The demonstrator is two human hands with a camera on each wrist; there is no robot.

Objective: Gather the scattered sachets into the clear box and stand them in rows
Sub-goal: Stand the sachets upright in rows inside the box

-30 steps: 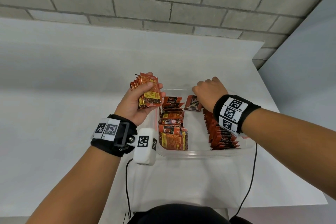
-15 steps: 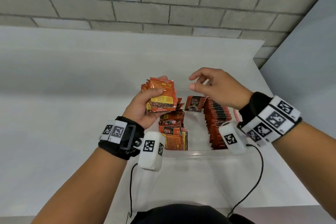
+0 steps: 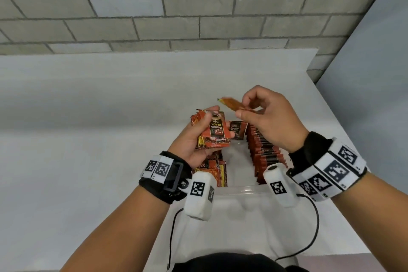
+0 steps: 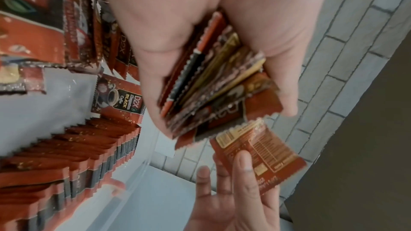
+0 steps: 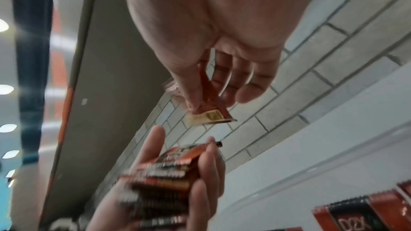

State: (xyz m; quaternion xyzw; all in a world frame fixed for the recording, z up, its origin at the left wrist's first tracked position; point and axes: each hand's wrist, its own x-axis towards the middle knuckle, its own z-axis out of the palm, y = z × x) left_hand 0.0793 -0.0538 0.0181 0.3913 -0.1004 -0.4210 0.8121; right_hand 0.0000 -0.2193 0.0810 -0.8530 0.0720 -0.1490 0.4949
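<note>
A person's left hand (image 3: 194, 139) is gripping a stack (image 3: 213, 132) of orange-and-black coffee sachets above the clear box (image 3: 240, 190), thumb across the front packet and fingers wrapped behind. The right hand (image 3: 267, 121) is pinching a single sachet (image 3: 231, 104) between thumb and fingertips, holding it just above and beyond the stack; from the left wrist view the single sachet (image 4: 260, 153) is sitting just past the stack's (image 4: 213, 92) fanned edges, apart from them. Inside the box, a long row (image 3: 262, 150) of sachets is standing on edge along the right side, and a shorter row (image 3: 214, 168) is standing on the left, partly hidden under the left hand. One more sachet (image 3: 237, 129) is standing face-on at the far end, between the two rows. The box is resting on a white table (image 3: 88, 139) before a grey brick wall (image 3: 198, 6). Both wrists are wearing marker-printed bands with small white cameras.
</note>
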